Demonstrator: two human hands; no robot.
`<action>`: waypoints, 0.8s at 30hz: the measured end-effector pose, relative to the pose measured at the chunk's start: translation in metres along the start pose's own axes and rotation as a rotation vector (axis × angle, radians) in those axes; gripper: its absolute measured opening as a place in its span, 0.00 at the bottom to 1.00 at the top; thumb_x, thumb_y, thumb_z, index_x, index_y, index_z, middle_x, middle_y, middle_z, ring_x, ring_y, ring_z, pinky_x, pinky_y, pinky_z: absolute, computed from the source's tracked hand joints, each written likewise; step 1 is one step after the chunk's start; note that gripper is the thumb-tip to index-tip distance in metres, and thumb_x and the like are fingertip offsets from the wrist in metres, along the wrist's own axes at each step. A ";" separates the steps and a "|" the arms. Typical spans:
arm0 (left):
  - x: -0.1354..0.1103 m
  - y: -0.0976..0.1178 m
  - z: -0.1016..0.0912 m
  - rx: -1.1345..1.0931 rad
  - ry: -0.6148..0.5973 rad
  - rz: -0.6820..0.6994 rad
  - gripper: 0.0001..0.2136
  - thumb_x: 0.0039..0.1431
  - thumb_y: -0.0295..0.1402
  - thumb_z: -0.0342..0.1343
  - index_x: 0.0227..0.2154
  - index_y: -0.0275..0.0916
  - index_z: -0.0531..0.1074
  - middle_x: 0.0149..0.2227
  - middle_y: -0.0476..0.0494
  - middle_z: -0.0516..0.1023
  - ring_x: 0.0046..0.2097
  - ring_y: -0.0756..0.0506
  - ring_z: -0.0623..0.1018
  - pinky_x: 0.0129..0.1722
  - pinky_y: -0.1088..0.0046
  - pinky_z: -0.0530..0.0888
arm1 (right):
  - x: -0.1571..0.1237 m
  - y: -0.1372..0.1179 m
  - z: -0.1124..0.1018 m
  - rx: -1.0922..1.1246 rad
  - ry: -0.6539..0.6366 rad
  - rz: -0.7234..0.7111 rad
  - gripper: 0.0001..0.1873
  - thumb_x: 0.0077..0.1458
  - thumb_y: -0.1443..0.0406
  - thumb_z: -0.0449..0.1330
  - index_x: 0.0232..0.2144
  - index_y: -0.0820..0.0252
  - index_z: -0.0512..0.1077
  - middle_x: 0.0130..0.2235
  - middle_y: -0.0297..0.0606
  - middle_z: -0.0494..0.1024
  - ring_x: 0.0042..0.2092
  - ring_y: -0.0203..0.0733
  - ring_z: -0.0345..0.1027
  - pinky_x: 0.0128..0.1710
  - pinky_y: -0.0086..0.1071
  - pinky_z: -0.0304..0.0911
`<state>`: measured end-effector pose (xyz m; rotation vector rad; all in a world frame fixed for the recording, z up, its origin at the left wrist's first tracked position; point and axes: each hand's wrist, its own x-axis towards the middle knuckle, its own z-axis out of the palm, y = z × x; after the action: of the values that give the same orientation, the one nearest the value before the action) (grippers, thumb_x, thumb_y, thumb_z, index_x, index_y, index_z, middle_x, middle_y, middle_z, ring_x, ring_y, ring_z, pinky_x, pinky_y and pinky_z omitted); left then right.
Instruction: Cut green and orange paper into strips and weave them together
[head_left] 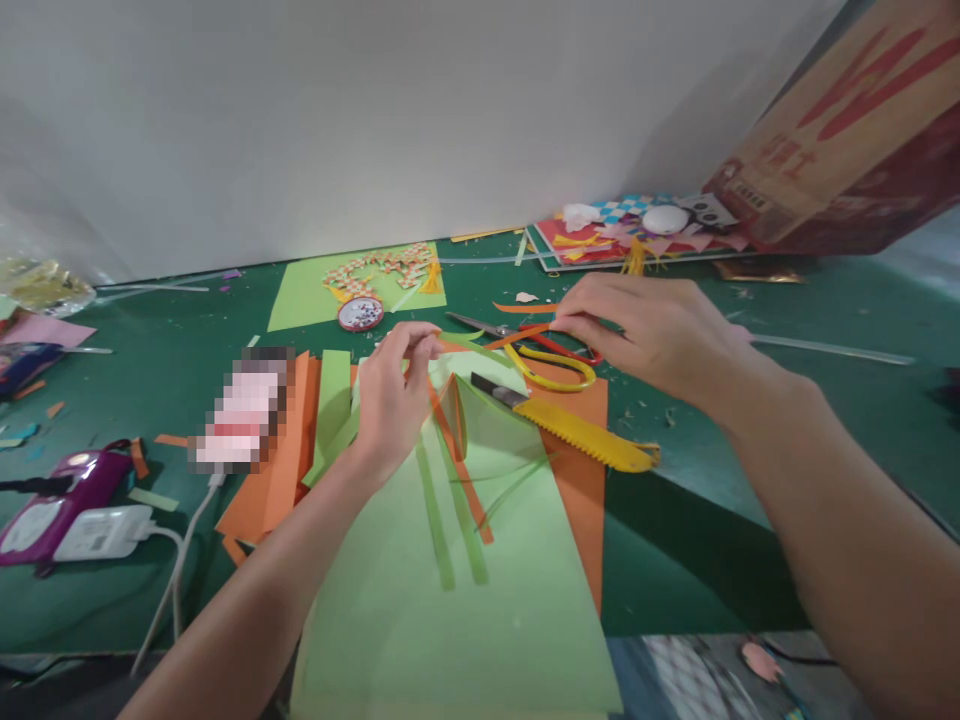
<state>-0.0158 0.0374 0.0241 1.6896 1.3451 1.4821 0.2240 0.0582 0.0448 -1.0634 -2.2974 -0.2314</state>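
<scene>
My left hand (397, 390) pinches a small bundle of narrow orange and green paper strips between thumb and fingers. Out to the right, my right hand (637, 325) is closed on the end of an orange paper strip (517, 338), which runs between both hands. Below my left hand, green strips (435, 515) and another orange strip (474, 500) trail over the light green paper sheets (450, 640). A yellow utility knife (592, 432) lies blade out on the paper's right side. Behind it rest scissors (559, 382) with yellow and red handles, partly covered by strips.
Orange paper (281, 470) and a phone (244, 410) on a white cable lie left, beside a purple power strip (82, 490). Farther back are a woven paper piece (382, 265) and a round lidded tin (361, 314). A paper bag (840, 150) stands back right.
</scene>
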 end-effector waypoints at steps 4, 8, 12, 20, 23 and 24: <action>-0.002 0.002 0.002 0.028 -0.096 0.069 0.08 0.61 0.24 0.52 0.31 0.43 0.74 0.30 0.49 0.78 0.36 0.48 0.76 0.40 0.74 0.66 | 0.001 -0.004 0.004 0.027 -0.031 -0.015 0.14 0.65 0.62 0.49 0.32 0.58 0.71 0.35 0.40 0.78 0.34 0.40 0.71 0.32 0.33 0.60; -0.005 0.004 0.004 0.004 -0.186 0.109 0.08 0.60 0.25 0.54 0.31 0.44 0.75 0.32 0.48 0.79 0.37 0.47 0.76 0.40 0.74 0.67 | 0.005 -0.014 0.010 0.076 -0.123 -0.011 0.15 0.65 0.60 0.47 0.33 0.56 0.71 0.36 0.39 0.79 0.38 0.41 0.72 0.36 0.33 0.62; -0.008 0.006 0.007 0.000 -0.226 0.159 0.08 0.59 0.25 0.55 0.29 0.44 0.76 0.32 0.47 0.79 0.35 0.47 0.75 0.37 0.75 0.68 | 0.007 -0.026 0.017 0.134 -0.107 -0.044 0.15 0.66 0.60 0.47 0.32 0.56 0.71 0.35 0.40 0.79 0.38 0.42 0.72 0.39 0.33 0.64; -0.012 0.000 0.009 -0.027 -0.308 0.175 0.06 0.61 0.27 0.53 0.33 0.41 0.74 0.31 0.48 0.78 0.32 0.50 0.77 0.34 0.77 0.71 | 0.004 -0.042 0.028 0.259 -0.047 -0.011 0.14 0.65 0.60 0.49 0.30 0.56 0.71 0.33 0.38 0.79 0.36 0.40 0.72 0.37 0.32 0.64; -0.011 0.000 0.008 -0.085 -0.296 0.158 0.05 0.63 0.30 0.52 0.33 0.41 0.72 0.31 0.50 0.77 0.30 0.52 0.79 0.31 0.78 0.72 | 0.003 -0.042 0.031 0.327 -0.004 0.041 0.12 0.63 0.58 0.52 0.35 0.56 0.72 0.36 0.38 0.80 0.36 0.40 0.74 0.35 0.31 0.66; -0.010 0.000 0.008 -0.103 -0.274 0.149 0.05 0.63 0.31 0.52 0.33 0.41 0.72 0.31 0.50 0.77 0.30 0.52 0.79 0.31 0.78 0.73 | 0.004 -0.042 0.031 0.347 0.015 0.078 0.11 0.62 0.57 0.54 0.38 0.56 0.73 0.37 0.38 0.80 0.35 0.40 0.74 0.34 0.30 0.66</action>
<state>-0.0077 0.0301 0.0181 1.8792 1.0015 1.3148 0.1771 0.0442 0.0254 -0.9624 -2.1742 0.1847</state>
